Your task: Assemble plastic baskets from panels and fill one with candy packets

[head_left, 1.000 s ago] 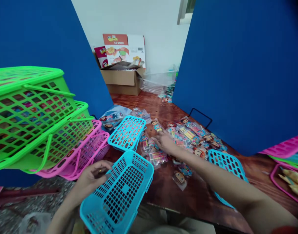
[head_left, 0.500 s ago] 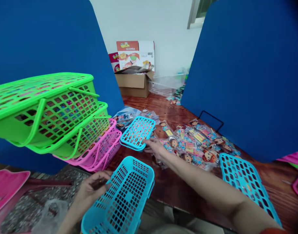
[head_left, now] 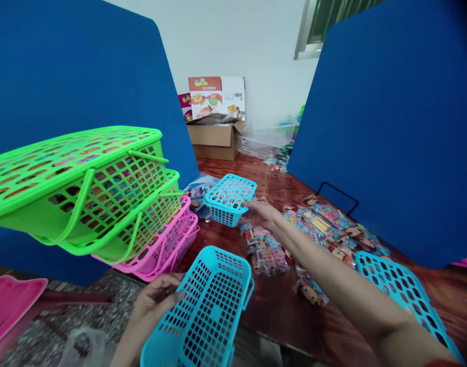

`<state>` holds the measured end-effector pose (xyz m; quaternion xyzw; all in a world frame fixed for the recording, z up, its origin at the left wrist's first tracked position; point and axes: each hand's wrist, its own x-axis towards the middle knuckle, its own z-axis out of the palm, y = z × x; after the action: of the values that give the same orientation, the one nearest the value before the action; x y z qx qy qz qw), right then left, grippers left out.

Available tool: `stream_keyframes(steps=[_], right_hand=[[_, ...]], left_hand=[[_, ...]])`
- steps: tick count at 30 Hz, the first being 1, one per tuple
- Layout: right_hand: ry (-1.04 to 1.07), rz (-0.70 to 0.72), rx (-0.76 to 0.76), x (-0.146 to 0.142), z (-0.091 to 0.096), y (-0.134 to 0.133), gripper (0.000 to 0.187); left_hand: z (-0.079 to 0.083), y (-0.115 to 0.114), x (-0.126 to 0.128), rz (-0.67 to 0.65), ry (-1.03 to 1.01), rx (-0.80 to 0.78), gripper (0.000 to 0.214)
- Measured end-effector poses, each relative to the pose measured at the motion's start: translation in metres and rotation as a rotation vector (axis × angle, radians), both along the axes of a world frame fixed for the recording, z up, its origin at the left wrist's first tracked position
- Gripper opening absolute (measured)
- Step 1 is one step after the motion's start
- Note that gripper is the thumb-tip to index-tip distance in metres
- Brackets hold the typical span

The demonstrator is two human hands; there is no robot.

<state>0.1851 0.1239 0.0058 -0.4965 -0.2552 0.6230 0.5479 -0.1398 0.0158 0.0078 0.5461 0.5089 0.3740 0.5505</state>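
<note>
An uncovered light-blue plastic basket (head_left: 216, 312) tilts over the table's front edge, its grid floor showing and nothing in it. My left hand (head_left: 157, 300) grips its left rim, thumb on the inside. Farther back stands a smaller-looking blue basket with a lid (head_left: 230, 196), with coloured contents showing through the holes. My right hand (head_left: 260, 211) is at its right side, fingertips over the lid's edge; the other fingers are partly hidden behind it. Below my right hand lies a pile of small bagged packets (head_left: 266, 252) with cartoon figures.
Green lidded baskets (head_left: 119, 178) and pink ones (head_left: 172, 244) are stacked at left. More cartoon packets (head_left: 325, 224) and a blue lid (head_left: 401, 290) lie at right. Blue panels (head_left: 371, 127) flank the table (head_left: 233, 166); a carton (head_left: 214, 140) stands behind.
My right hand and the lidded basket have moved back and slightly right; the basket now sits more level, showing its front wall. Packets in front of it are uncovered. My left hand still holds the uncovered basket.
</note>
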Motion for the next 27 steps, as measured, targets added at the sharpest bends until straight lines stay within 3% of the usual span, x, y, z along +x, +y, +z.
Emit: stream_keyframes(steps=[5,9,13,16,19,21,25,27], right_hand=[[-0.123,-0.090,0.000,0.016,-0.001,0.057,0.010],[-0.268,-0.152,-0.026,0.023,-0.018,0.098,0.018],[-0.376,-0.137,-0.018,0.029,-0.038,0.117,0.029],[-0.487,-0.102,0.026,0.032,-0.047,0.120,0.032],[-0.660,-0.051,0.063,0.038,-0.046,0.115,0.041],[-0.806,-0.009,0.089,0.047,-0.042,0.104,0.037],[-1.074,0.090,0.128,0.069,-0.042,0.046,0.022],[-1.224,0.155,0.140,0.075,-0.051,-0.001,0.029]], left_hand=[[-0.015,0.032,0.026,0.103,-0.051,-0.012,0.036],[-0.022,0.057,0.045,0.049,-0.002,0.080,0.029],[-0.023,0.076,0.054,-0.019,0.213,0.277,0.014],[-0.020,0.086,0.058,-0.052,0.601,0.444,0.019],[-0.013,0.090,0.063,-0.104,1.083,0.528,0.038],[-0.007,0.088,0.068,-0.124,1.250,0.565,0.040],[0.000,0.061,0.086,-0.016,1.241,0.873,0.030],[-0.005,0.040,0.098,-0.073,1.116,1.091,0.031]])
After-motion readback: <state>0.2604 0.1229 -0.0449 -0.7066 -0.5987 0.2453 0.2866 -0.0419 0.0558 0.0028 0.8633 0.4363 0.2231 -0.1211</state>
